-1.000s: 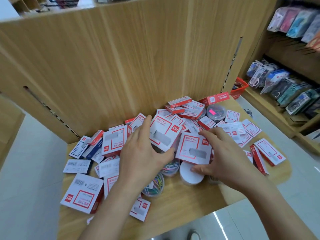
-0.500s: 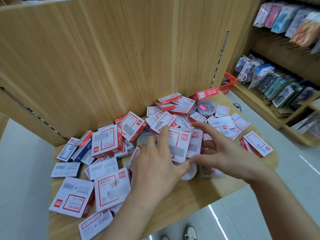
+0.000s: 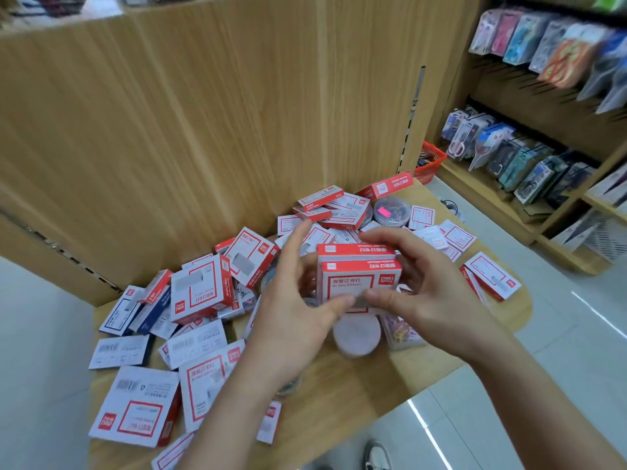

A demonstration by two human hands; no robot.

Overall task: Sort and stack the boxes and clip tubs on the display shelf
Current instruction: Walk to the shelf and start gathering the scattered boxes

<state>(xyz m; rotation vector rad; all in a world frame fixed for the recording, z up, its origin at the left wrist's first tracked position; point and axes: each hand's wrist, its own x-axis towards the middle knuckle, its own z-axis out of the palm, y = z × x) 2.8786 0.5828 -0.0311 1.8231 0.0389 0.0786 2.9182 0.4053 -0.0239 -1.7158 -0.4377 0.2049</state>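
Bright, even indoor light, soft shadows, streaky glare on the floor, blurred wide-angle edges.

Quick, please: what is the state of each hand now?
Left hand: holds the stacked boxes, thumb on the front.
Right hand: holds the same stacked boxes, thumb on the front.

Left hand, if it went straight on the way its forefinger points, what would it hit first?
Probably the slim red boxes piled just beyond the forefinger of the left hand; if it rides higher, the wooden back panel behind them. Depth is unclear.
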